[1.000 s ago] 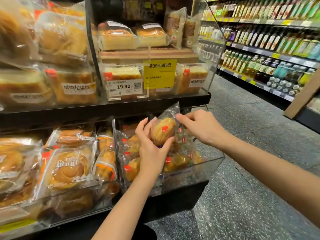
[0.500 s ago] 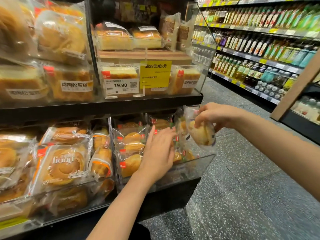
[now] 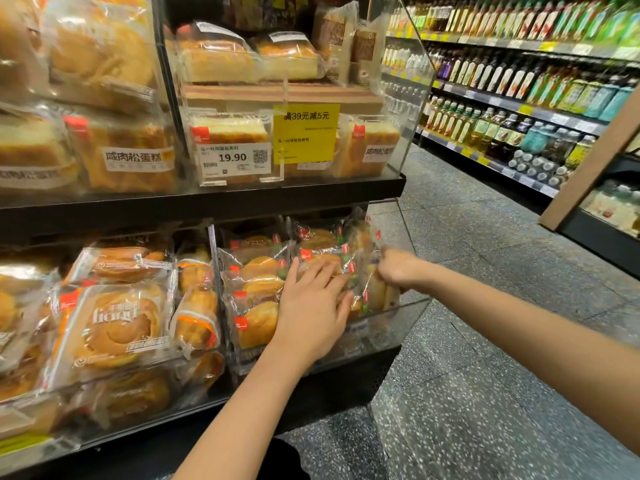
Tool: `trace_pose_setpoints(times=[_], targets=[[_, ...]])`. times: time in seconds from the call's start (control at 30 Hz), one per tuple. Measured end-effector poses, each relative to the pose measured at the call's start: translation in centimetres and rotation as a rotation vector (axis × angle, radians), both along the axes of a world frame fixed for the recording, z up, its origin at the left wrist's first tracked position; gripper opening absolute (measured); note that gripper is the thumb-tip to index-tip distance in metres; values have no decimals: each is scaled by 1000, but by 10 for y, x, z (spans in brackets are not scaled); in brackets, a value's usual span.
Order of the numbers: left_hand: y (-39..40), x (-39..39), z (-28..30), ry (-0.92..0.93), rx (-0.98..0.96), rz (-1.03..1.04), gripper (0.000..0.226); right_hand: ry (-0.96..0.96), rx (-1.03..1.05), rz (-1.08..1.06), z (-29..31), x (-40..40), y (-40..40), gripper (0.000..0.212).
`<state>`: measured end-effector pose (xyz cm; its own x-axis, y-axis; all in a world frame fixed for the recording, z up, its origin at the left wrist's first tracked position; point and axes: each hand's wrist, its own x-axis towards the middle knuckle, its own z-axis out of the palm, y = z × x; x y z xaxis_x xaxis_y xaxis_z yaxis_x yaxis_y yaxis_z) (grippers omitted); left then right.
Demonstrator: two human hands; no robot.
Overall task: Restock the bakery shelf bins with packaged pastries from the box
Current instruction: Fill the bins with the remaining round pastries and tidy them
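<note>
Both your hands are in the lower right bin

Your right hand has its grip pinched on a wrapped pastry at the clear bin's right end; your left hand lies flat, fingers spread, pressing the packs beside it, just under the black shelf edge.

Hands among bagged pastries

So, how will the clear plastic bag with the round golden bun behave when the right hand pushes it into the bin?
The clear-wrapped golden bun that the right hand pinches will probably crinkle and flex, since its film looks loose. It seems light, as fingertips alone hold it. The glossy film may slide against the neighbouring packs, which the left hand steadies.
</note>
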<state>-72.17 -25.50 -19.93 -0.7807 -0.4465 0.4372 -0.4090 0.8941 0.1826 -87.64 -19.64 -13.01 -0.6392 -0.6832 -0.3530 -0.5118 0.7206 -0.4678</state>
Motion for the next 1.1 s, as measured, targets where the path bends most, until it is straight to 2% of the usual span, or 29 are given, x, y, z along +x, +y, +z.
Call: trace_pose_setpoints(times=[0.1, 0.17, 0.23, 0.37, 0.47, 0.53, 0.67, 0.93, 1.1], targets=[[-2, -1, 0, -16, -9, 6, 60, 156, -17, 25, -14, 2, 10, 52], [-1, -1, 1, -37, 12, -2, 66, 160, 5, 88, -13, 0, 11, 64], [0, 1, 4, -21, 36, -18, 63, 198, 57, 158, -6, -3, 13, 67], [0, 8, 10, 252, 240, -93, 27, 394, -51, 198, 18, 5, 17, 45], [0, 31, 15, 395, 449, -238, 29, 482, -273, 237, 41, 25, 14, 33], [1, 58, 22, 376, 534, -318, 29, 389, -372, 304, 53, 45, 9, 27], [-7, 126, 35, 390, 472, -321, 22, 219, -469, 521, 60, 103, -9, 21], [-13, 316, 41, 384, 403, 113, 19, -26, -471, 1035, 29, 254, -61, 16], [0, 437, 13, 469, 472, 454, 22, -255, -438, 1171, 1, 354, -84, 17]])
